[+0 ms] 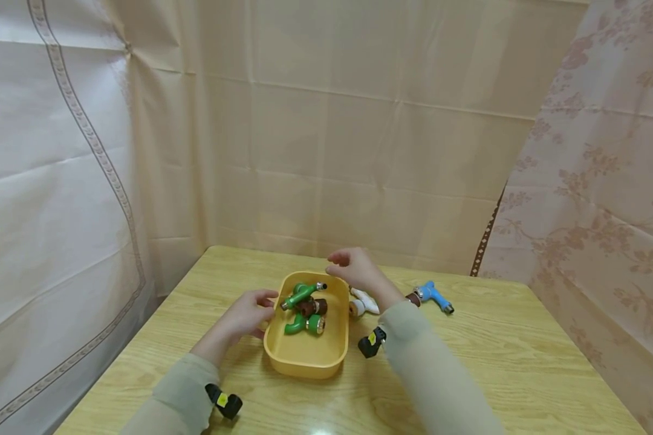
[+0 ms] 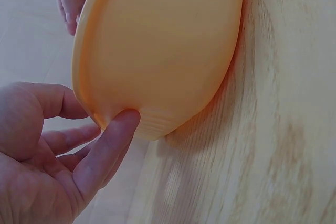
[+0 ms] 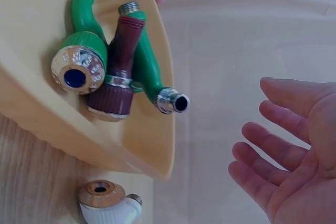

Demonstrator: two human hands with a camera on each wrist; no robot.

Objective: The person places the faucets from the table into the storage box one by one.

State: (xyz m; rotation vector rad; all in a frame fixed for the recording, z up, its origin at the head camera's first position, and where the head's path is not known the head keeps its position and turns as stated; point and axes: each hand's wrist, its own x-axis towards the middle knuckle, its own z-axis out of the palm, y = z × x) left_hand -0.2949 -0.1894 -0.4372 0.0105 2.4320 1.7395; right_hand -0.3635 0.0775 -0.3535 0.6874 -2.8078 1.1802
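A yellow plastic tub (image 1: pixel 305 365) stands on the table. Inside lie a green pipe-shaped piece with a metal end (image 1: pixel 302 296), a brown one (image 3: pixel 118 51), and another green one with a silvery ringed mouth (image 1: pixel 305 325). My left hand (image 1: pixel 250 313) is at the tub's left side; in the left wrist view its fingers (image 2: pixel 113 142) touch the outer wall and rim, loosely spread. Over the tub's far right corner hovers my right hand (image 1: pixel 361 269), holding nothing, its fingers relaxed and apart in the right wrist view.
Just right of the tub lies a white pipe-shaped piece (image 1: pixel 366 302), partly behind the right forearm. Farther right is a blue one with a brown end (image 1: pixel 434 295). The wooden table (image 1: pixel 500 362) is backed by hanging curtains (image 1: pixel 359 133).
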